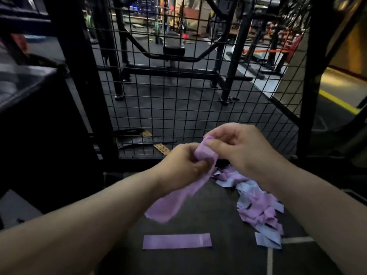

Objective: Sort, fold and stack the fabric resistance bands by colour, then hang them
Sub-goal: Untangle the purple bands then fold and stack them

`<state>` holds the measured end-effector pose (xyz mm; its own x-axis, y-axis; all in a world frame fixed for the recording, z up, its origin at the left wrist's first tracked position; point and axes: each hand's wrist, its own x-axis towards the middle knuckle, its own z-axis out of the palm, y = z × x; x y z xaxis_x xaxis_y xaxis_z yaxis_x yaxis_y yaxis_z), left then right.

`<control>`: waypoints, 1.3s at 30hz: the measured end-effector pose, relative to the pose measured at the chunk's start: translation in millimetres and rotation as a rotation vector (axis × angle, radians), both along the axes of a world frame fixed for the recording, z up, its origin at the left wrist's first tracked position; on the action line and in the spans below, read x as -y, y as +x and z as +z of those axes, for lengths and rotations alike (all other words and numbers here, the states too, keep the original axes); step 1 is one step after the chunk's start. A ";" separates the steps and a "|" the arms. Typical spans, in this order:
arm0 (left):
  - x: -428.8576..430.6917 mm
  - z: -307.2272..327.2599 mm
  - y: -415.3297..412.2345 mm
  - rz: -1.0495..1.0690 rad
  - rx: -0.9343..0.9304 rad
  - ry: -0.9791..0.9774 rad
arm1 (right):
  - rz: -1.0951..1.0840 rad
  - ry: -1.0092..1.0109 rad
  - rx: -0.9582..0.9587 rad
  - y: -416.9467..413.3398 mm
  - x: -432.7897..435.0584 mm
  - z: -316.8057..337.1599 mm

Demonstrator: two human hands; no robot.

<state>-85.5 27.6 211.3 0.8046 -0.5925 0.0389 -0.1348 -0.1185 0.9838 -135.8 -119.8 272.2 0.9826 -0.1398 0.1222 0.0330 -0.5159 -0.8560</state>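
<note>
- Left hand (181, 162) and right hand (238, 147) both pinch a purple band (178, 195), centre frame.
- Flat purple band (176, 241) lies below; mixed pile (256, 201) at right.
- Wire mesh panel (178, 86) stands behind.

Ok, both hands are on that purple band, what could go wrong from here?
The held band hangs loose below the left hand and right hand, so the fold may go crooked. Its dangling end could brush the flat band beneath askew. The pile mixes purple and pale blue, inviting mis-sorts.
</note>
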 end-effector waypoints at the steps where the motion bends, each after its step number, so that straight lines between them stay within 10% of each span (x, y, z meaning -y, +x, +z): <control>1: -3.8 0.0 -2.6 -0.022 -0.046 -0.017 | -0.001 -0.047 0.022 -2.7 -0.1 -3.3; 11: -26.1 -14.7 -3.0 -0.094 -0.551 -0.211 | -0.087 0.361 -0.110 -7.1 11.9 -24.2; 25: -20.0 -24.6 5.0 -0.083 -0.205 -0.119 | 0.028 0.192 -0.092 -8.1 10.7 -29.0; 31: -16.4 -23.8 3.3 -0.091 -0.195 -0.154 | 0.056 0.325 -0.408 -2.2 18.0 -19.7; 39: -16.4 -26.3 3.2 -0.154 -0.254 -0.162 | 0.048 0.328 -0.286 -10.5 18.9 -25.0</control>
